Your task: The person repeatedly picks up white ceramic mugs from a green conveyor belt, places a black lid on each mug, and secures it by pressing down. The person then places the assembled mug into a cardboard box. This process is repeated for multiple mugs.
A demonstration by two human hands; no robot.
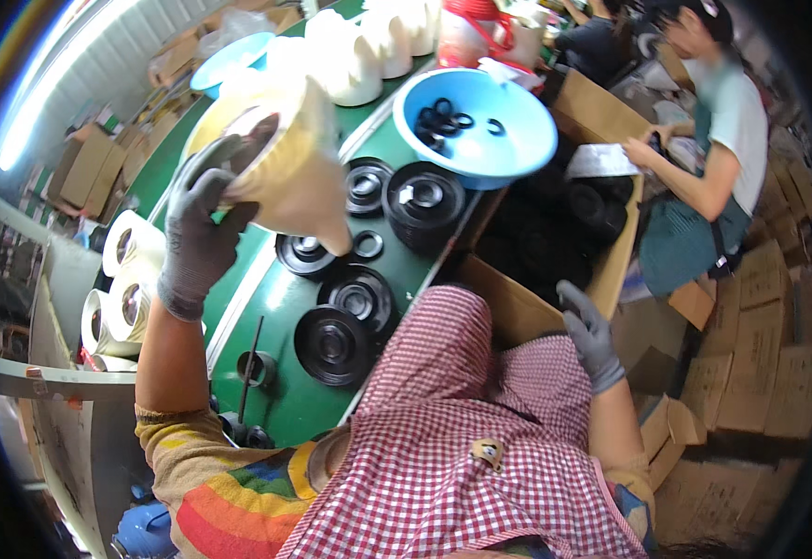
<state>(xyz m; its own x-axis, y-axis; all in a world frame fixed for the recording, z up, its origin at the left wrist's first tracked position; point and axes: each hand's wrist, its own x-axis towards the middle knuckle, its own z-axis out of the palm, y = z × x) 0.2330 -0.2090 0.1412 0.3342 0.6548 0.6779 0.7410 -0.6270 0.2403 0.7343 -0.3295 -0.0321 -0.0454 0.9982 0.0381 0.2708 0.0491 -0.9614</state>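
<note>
My left hand (203, 219), in a grey glove, grips a cream plastic jug body (299, 172) by the rim of its round opening. The jug is tilted above the green table, and a pointed spout-like part hangs downward. Below it lie black round discs (333, 345), some overlapping, and a small black ring (368, 245). My right hand (592, 340), also gloved, is held out at the near right edge of a cardboard box (508, 303), fingers apart and nothing in them. Black round parts (597, 207) fill the box, mostly in shadow.
A light blue basin (518, 130) with black rings stands at the far table edge. Cream jug bodies (345, 61) are lined up behind, others (131, 298) lie left. A person (713, 140) works at the right beside stacked cartons (741, 345). A metal rail (61, 380) crosses the left.
</note>
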